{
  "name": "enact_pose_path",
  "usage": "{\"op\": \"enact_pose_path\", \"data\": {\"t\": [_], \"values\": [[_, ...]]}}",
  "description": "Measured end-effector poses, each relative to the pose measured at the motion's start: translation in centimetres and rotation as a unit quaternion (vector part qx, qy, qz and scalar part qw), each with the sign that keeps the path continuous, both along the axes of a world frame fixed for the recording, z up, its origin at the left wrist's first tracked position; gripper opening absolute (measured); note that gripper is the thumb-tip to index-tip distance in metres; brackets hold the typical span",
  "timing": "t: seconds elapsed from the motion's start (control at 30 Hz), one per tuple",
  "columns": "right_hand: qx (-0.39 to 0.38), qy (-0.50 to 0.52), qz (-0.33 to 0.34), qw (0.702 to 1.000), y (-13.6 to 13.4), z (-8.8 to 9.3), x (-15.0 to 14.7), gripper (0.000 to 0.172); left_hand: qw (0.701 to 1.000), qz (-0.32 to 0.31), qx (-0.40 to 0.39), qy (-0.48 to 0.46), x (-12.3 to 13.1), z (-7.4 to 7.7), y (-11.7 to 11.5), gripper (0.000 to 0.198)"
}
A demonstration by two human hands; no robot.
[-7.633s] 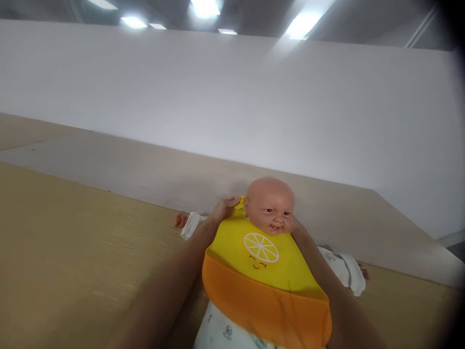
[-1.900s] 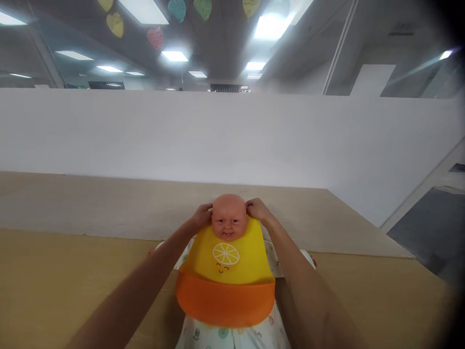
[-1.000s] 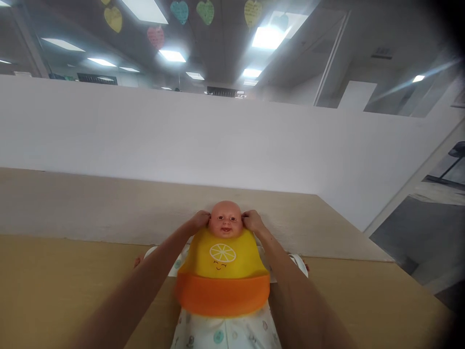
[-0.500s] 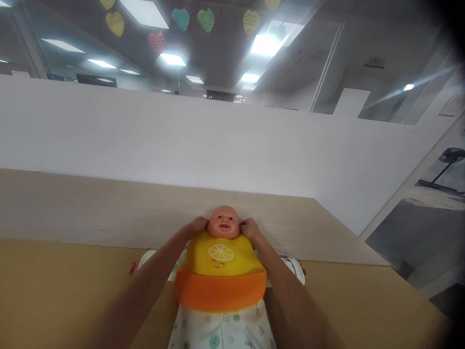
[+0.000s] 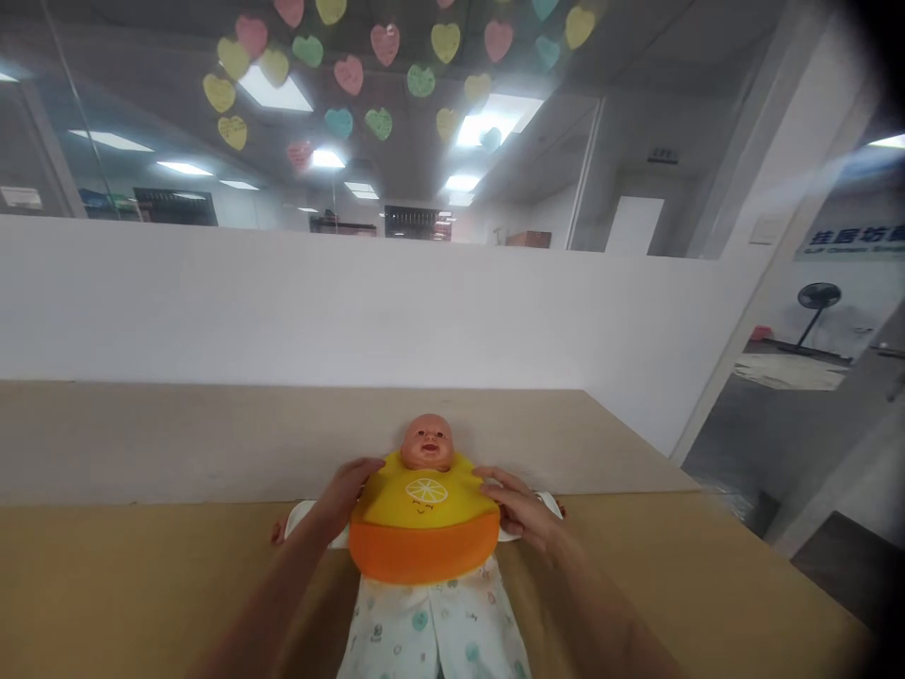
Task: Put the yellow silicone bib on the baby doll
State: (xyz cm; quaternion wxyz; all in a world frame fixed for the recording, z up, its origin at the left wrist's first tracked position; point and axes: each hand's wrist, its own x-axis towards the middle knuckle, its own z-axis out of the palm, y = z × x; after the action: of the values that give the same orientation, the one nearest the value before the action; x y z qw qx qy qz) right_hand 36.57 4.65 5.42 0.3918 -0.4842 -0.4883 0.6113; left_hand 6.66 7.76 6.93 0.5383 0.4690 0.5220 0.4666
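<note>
Bare from fingertips to lower arm, a person's left hand (image 5: pixel 346 495) and right hand (image 5: pixel 521 509) are pictured from a head-worn camera. The fingers are slender, those of the right hand distinct and narrowing toward the tips, those of the left partly overlapping. The left forearm (image 5: pixel 272 596) and right forearm (image 5: pixel 600 608), both uncovered, are slim at the wrist and broaden steadily down to the lower edge of view, where blur softens their outlines. Fingernails are too small to make out.
</note>
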Motion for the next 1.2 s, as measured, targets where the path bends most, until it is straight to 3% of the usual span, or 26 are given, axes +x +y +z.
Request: {"op": "enact_pose_path", "data": {"t": [0.1, 0.3, 0.4, 0.57, 0.7, 0.87, 1.03, 1.2], "values": [[0.004, 0.043, 0.035, 0.998, -2.1, 0.4, 0.0, 0.041, 0.999, 0.026, 0.000, -0.046, -0.5, 0.8, -2.4, 0.035], [0.039, 0.043, -0.040, 0.998, -2.7, 2.3, -0.5, 0.047, 0.997, 0.018, -0.017, -0.069, -0.2, 2.7, -5.0, 0.042], [0.036, 0.017, -0.059, 0.997, -3.5, 2.4, -1.0, 0.045, 0.998, 0.007, -0.018, -0.057, 0.3, 3.0, -6.3, 0.041], [0.030, 0.000, -0.063, 0.998, -5.6, 0.4, -1.8, 0.047, 0.998, 0.026, -0.032, -0.050, 0.3, 0.9, -8.6, 0.040], [0.046, 0.025, -0.073, 0.996, -6.4, -0.6, -2.1, 0.047, 0.998, 0.005, -0.031, -0.048, 0.4, -0.6, -9.9, 0.054], [0.054, 0.048, -0.093, 0.993, -6.5, -0.9, -2.1, 0.049, 0.999, -0.003, -0.008, -0.033, 1.2, -0.6, -10.6, 0.066], [0.066, 0.055, -0.137, 0.987, -6.0, -1.6, -2.1, 0.053, 0.999, -0.009, 0.013, -0.031, 2.0, -0.4, -10.6, 0.066], [0.072, 0.035, -0.125, 0.989, -6.5, -2.8, -2.4, 0.048, 0.997, 0.042, 0.064, -0.030, 2.3, -2.1, -10.7, 0.056]]}}
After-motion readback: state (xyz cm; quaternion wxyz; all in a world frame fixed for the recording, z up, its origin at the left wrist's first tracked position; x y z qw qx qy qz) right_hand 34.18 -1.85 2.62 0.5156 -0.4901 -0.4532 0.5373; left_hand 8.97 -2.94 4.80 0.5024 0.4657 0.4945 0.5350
